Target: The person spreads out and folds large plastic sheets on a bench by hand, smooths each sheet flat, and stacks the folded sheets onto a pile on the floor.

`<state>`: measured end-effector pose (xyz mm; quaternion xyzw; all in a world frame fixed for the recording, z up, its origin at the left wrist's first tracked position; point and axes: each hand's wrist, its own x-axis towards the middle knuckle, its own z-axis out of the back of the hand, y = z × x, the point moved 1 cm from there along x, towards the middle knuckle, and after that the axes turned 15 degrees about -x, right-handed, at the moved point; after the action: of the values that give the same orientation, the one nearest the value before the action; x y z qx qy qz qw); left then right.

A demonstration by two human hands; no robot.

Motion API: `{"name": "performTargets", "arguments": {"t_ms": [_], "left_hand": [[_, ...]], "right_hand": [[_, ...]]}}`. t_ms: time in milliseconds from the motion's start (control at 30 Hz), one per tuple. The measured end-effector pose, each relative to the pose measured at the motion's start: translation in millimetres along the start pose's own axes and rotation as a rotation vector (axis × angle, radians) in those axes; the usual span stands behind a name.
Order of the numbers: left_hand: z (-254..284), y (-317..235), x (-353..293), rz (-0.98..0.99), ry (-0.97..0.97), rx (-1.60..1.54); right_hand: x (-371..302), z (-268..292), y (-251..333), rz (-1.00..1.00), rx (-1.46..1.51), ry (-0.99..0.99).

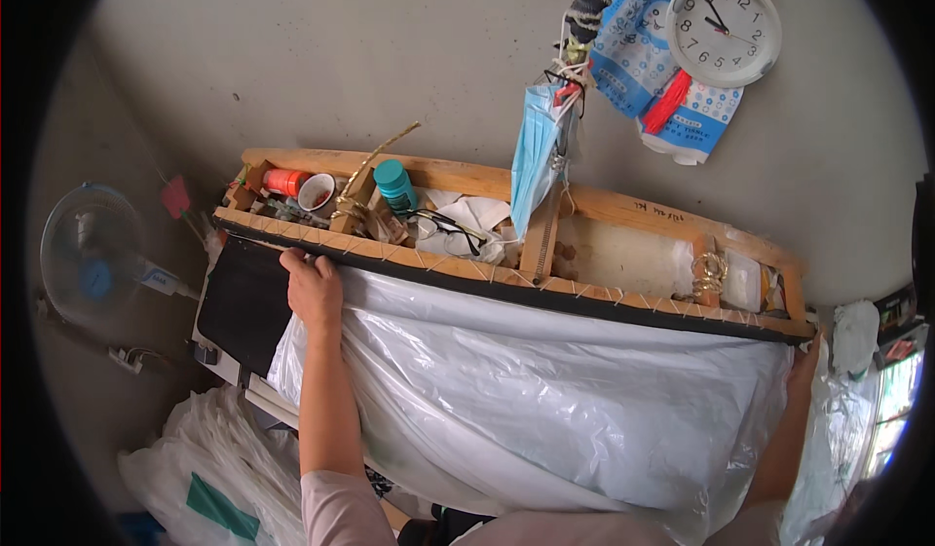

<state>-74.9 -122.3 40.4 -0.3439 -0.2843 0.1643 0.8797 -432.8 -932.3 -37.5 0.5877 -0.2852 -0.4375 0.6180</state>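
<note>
A long wooden frame (604, 291) lies across the view, with black fabric (239, 298) laced along its near bar by zigzag white thread. White plastic sheeting (545, 390) covers most of the fabric. At the left, my left hand (314, 288) is closed on the top edge of the sheeting, its fingertips at the fabric's black border. Bare black fabric shows left of that hand. My right hand (805, 356) is at the frame's far right end, beside the sheeting's right edge; its fingers are mostly hidden.
The frame's compartments hold an orange-red container (284, 182), a white cup (317, 192), a teal jar (393, 186) and eyeglasses (448, 229). A blue face mask (536, 151) hangs above the frame. A fan (95, 254) stands left; plastic bags (209, 458) lie below it. A clock (724, 30) hangs upper right.
</note>
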Motion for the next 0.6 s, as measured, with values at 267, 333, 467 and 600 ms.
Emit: {"name": "performTargets", "arguments": {"t_ms": [267, 333, 467, 600], "left_hand": [[0, 71, 21, -0.168, -0.031, -0.131], [8, 24, -21, -0.294, -0.033, -0.237], [113, -31, -43, 0.024, -0.305, -1.265], [138, -64, -52, -0.577, -0.327, -0.516]], "right_hand": [[-36, -46, 65, -0.15, -0.414, 0.243], [-34, -49, 38, 0.082, -0.515, -0.125], [-99, -79, 25, 0.404, -0.665, -0.108], [-101, -53, 14, 0.561, -0.566, -0.116]]}}
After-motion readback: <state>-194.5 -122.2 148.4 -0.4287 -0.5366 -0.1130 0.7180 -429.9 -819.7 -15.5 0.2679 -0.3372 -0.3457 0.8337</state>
